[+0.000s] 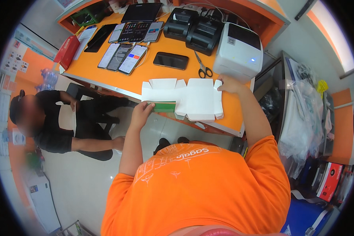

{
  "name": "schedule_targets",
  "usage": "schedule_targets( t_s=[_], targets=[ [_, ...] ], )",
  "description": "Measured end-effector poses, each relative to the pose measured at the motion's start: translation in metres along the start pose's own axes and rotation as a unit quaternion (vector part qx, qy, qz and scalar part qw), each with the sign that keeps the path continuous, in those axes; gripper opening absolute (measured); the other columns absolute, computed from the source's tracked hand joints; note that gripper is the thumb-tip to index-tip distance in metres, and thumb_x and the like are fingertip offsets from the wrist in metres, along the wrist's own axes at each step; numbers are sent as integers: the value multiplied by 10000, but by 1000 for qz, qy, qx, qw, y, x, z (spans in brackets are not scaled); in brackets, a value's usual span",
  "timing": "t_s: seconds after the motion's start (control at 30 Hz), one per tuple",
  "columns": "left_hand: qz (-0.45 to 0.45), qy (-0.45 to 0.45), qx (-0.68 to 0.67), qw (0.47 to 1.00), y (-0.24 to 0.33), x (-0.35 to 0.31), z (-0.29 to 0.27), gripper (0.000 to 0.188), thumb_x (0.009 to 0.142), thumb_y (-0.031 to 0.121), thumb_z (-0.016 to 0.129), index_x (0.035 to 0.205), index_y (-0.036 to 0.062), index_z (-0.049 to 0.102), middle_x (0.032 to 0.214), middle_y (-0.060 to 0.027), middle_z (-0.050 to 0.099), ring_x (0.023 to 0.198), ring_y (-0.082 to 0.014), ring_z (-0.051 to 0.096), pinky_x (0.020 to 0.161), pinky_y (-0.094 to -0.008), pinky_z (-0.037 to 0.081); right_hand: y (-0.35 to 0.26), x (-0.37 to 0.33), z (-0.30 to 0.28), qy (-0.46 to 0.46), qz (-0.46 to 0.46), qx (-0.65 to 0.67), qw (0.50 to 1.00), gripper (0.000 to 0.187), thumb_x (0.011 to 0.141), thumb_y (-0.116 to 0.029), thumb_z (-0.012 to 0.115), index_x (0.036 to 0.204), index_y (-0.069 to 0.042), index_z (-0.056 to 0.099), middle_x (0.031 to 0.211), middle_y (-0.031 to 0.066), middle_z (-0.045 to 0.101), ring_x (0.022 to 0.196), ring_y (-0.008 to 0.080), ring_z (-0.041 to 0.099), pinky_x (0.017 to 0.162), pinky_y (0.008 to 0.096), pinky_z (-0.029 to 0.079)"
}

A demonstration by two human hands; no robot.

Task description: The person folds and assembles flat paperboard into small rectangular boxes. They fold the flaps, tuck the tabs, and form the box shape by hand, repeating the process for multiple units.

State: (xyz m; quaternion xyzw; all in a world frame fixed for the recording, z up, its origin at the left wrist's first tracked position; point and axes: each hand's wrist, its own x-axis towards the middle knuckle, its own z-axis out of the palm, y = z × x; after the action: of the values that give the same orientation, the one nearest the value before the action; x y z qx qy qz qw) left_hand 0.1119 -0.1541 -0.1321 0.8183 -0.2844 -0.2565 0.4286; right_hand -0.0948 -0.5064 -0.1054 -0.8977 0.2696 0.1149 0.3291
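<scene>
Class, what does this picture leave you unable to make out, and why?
In the head view:
Most of the underside of the unfolded carton: faces the desk.
Carton edge behind the right hand: covered by it.
Fine details on the lit phone screens: too small.
Seated person's face: blurred.

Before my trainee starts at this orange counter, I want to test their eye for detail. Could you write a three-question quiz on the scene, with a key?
1. True or false: the black-handled metal scissors lie between the flat black phone and the boxy white machine.

2. Multiple choice: what is the person's right hand touching?
a) the scissors
b) the unfolded white cardboard box
c) the black phone

3. Fill in the colour: beside the fingers of the person's left hand, along the cardboard, shows a narrow ____ strip.

Key: 1. True. 2. b. 3. Green.
</scene>
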Motion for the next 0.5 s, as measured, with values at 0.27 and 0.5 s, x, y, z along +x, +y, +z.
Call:
schedule_targets(
  t_s=[0.27,0.5],
  targets=[
    [-22,55,-13,998,1,-4,10,328,880,278,639,1005,-25,651,795,-119,667,712,-159,588,676,-302,461,-5,-28,53,313,-257,-252,879,213,789,-52,572,1002,-39,565,981,147,634,882,305,605,767,398,457],
    [-22,72,-3,997,6,-5,11,336,869,278,659,1003,-29,649,743,-84,641,659,-143,554,637,-292,455,-2,-26,49,225,-48,-151,961,183,806,-69,529,987,-65,555,1025,101,629,900,261,595,758,373,454]
  ],
)
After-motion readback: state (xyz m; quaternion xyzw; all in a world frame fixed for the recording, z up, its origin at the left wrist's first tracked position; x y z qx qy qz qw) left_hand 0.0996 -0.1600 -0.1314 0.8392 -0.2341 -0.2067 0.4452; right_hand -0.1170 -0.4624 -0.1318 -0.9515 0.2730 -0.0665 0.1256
